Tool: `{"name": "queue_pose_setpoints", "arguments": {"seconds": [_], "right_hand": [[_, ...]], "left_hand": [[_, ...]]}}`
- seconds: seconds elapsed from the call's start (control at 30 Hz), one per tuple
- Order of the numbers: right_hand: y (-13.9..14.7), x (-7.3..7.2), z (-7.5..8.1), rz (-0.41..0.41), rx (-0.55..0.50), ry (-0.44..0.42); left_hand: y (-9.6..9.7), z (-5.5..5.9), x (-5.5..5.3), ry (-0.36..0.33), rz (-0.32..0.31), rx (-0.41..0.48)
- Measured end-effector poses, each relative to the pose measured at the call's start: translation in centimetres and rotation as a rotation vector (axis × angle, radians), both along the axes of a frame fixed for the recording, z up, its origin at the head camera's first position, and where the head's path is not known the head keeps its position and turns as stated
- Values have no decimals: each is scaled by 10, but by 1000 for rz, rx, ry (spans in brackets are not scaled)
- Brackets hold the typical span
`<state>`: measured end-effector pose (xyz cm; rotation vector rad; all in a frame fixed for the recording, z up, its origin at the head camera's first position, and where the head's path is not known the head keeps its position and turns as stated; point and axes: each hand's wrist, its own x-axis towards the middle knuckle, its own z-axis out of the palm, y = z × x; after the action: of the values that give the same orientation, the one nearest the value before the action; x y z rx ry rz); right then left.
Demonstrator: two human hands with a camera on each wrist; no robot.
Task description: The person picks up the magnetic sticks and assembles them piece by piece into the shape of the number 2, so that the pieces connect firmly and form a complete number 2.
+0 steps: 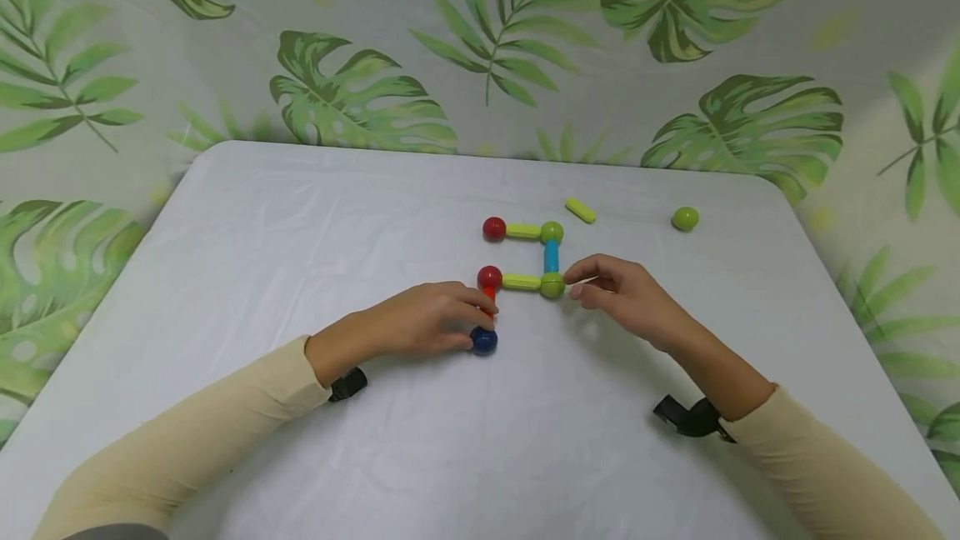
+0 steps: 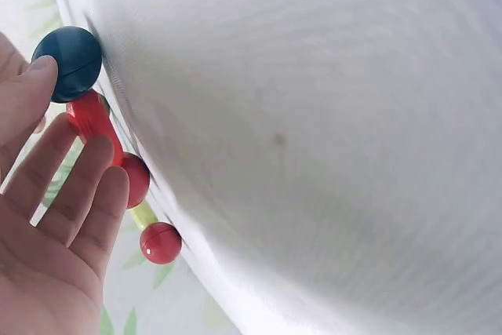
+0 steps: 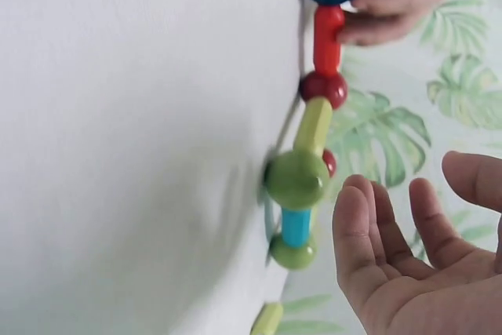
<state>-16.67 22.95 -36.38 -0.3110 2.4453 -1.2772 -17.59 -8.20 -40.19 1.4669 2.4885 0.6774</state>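
Observation:
Magnetic sticks and balls lie joined in a bent chain on the table. At its near end sits a dark blue ball (image 1: pixel 484 341), joined by a red stick (image 3: pixel 328 41) to a red ball (image 1: pixel 490 277). My left hand (image 1: pixel 423 319) pinches the blue ball, its thumb against it in the left wrist view, with other fingers along the red stick. A yellow-green stick (image 1: pixel 521 282) runs from the red ball to a green ball (image 1: pixel 552 285). Beside that green ball hovers my right hand (image 1: pixel 630 298), fingers loosely bent and holding nothing.
Farther back, a light blue stick (image 1: pixel 552 257) leads to another green ball (image 1: pixel 552 232), a yellow-green stick (image 1: pixel 523 231) and a second red ball (image 1: pixel 494 229). A loose yellow-green stick (image 1: pixel 581 210) and a loose green ball (image 1: pixel 686 218) lie on the white table (image 1: pixel 300 215).

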Motion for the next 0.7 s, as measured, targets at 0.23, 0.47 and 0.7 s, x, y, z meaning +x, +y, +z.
{"name": "queue_pose_setpoints", "arguments": {"seconds": [0.23, 0.47, 0.7], "right_hand": [[12, -9, 6, -27, -19, 36], [20, -14, 9, -41, -14, 63], [35, -24, 17, -86, 10, 106]], "left_hand": [[2, -2, -6, -103, -38, 9], [5, -3, -11, -177, -63, 20], [4, -2, -12, -182, -58, 23]]}}
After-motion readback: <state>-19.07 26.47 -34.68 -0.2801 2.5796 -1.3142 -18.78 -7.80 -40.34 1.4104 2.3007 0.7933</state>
